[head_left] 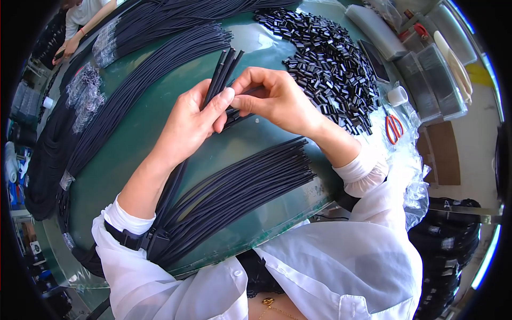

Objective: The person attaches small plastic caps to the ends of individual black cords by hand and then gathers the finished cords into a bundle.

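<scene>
My left hand (pixel 186 128) is closed around a small bunch of black cables (pixel 223 72), whose cut ends stick up above its thumb and fingers. My right hand (pixel 280 101) meets it there, thumb and fingers pinched together against the left thumb tip. Whatever lies inside that pinch is hidden. More dark cable ends show just below the right fingers. Under my wrists, a thick bundle of black cables (pixel 245 178) fans out across the green table (pixel 133 125). Beyond the right hand spreads a heap of short black tube pieces (pixel 330 69).
Long black cable bundles (pixel 154 69) curve along the far and left side, partly in clear plastic wrap (pixel 85 98). Red-handled scissors (pixel 393 129), a white roll (pixel 397 96) and clear plastic boxes (pixel 434 80) stand at right. Another person's arm (pixel 96 24) appears at far left.
</scene>
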{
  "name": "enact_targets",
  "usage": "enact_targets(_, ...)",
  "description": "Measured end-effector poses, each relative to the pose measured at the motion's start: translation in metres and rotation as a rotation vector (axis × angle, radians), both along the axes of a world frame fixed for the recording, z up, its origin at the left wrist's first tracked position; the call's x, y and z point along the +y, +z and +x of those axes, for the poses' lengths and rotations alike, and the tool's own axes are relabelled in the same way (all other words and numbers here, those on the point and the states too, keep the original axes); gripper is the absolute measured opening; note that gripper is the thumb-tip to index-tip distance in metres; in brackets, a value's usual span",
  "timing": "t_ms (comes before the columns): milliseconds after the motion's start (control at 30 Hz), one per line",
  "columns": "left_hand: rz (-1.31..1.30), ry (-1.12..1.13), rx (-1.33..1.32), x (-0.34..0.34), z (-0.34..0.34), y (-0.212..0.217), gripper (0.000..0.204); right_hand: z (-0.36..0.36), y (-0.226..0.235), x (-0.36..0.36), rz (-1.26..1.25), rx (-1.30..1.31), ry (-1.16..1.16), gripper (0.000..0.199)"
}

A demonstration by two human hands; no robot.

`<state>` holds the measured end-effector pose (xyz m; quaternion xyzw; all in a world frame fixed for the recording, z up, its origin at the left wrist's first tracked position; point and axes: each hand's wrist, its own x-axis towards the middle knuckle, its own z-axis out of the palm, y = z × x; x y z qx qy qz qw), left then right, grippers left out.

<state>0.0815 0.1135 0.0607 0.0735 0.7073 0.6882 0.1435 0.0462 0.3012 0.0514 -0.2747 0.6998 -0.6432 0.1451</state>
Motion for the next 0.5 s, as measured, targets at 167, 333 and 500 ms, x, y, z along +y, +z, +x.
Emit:
enact_targets(167, -0.204, -0.016, 0.057, -0.013, -0.006, -0.005, 0.022, -0.008, 0.013, 0.014, 0.099, -0.074, 0.069, 0.014)
enact_targets(333, -0.322, 0.113, 0.622, -0.027, -0.021, -0.019, 0.023, -0.067, 0.001, 0.069, 0.862, 0.693, -0.392, 0.012)
enact_targets(500, 0.053, 0.099, 0.059, -0.013, -0.007, 0.001, 0.022, -0.105, -0.010, 0.112, 1.245, 0.559, -0.589, 0.016)
